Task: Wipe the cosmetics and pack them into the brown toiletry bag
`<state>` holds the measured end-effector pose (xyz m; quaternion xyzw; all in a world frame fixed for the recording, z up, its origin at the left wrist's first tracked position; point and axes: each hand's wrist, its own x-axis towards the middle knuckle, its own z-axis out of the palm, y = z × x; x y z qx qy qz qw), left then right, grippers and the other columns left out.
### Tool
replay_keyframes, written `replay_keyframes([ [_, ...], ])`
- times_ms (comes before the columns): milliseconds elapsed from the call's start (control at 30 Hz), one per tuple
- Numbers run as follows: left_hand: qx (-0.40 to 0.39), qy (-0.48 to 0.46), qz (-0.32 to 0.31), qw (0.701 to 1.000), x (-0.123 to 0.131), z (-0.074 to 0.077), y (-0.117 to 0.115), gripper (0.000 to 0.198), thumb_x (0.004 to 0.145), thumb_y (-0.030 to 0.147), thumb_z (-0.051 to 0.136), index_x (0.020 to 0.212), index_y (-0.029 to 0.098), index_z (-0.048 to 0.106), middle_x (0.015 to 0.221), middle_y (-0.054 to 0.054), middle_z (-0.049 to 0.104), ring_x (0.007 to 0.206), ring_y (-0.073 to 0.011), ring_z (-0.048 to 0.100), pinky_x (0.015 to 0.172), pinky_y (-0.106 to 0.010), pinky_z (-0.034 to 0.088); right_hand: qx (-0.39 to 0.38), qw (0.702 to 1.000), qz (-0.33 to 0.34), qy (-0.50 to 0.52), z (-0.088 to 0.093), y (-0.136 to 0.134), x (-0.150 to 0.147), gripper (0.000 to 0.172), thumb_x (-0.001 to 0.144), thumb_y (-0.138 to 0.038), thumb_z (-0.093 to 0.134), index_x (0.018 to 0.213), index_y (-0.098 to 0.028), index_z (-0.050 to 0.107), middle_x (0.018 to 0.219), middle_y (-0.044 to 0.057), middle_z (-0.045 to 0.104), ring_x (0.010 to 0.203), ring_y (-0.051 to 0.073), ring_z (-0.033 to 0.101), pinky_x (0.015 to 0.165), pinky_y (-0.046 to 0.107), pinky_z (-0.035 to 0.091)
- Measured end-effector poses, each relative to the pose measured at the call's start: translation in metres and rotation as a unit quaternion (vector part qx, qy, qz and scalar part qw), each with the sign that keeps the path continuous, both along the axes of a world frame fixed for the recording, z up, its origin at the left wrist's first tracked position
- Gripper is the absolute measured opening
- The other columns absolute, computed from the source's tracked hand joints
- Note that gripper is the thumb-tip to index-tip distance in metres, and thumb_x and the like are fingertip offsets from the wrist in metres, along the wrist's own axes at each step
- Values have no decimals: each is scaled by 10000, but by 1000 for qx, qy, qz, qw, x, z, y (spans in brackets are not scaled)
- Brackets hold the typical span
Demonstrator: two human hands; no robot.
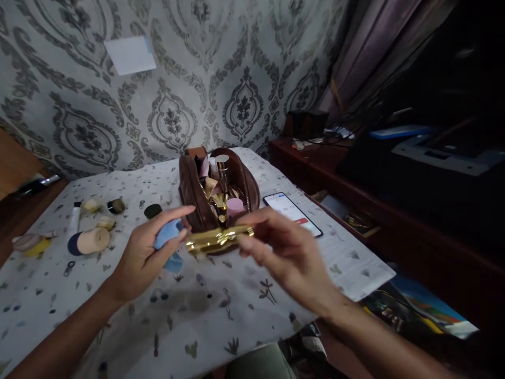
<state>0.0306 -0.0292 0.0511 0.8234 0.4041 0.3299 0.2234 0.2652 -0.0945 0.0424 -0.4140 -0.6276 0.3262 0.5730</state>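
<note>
My left hand is curled around a light blue cloth, with its thumb tip against one end of a shiny gold tube. My right hand pinches the other end of that gold tube, which lies level in front of me. Right behind both hands stands an open brown cosmetic pouch stuffed with bottles, gold-capped tubes and a pink jar.
A white patterned cloth covers the table. Several cosmetics lie at the left, among them a round compact, a white tube and a dark lid. A lit phone lies right of the pouch. A dark wooden unit stands at the right.
</note>
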Motion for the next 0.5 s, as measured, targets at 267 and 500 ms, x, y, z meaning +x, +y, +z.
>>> replay_keyframes([
  [267, 318, 222, -44, 921, -5, -20, 25, 443, 1003, 311, 422, 1429, 275, 535, 1087, -114, 660, 788, -174, 652, 555, -216, 448, 81, 988, -125, -42, 20, 23, 36, 220, 965, -431, 589, 1082, -260, 664, 884, 23, 708, 734, 136, 684, 639, 292, 538],
  [500, 382, 218, -45, 897, -3, -25, 19, 544, 974, 206, 507, 1509, 225, 411, 1110, -119, 678, 921, -194, 688, 739, -229, 536, 141, 975, -71, -156, 11, 52, 27, 132, 956, -290, 623, 1065, -229, 668, 947, 27, 718, 826, 156, 694, 727, 291, 573],
])
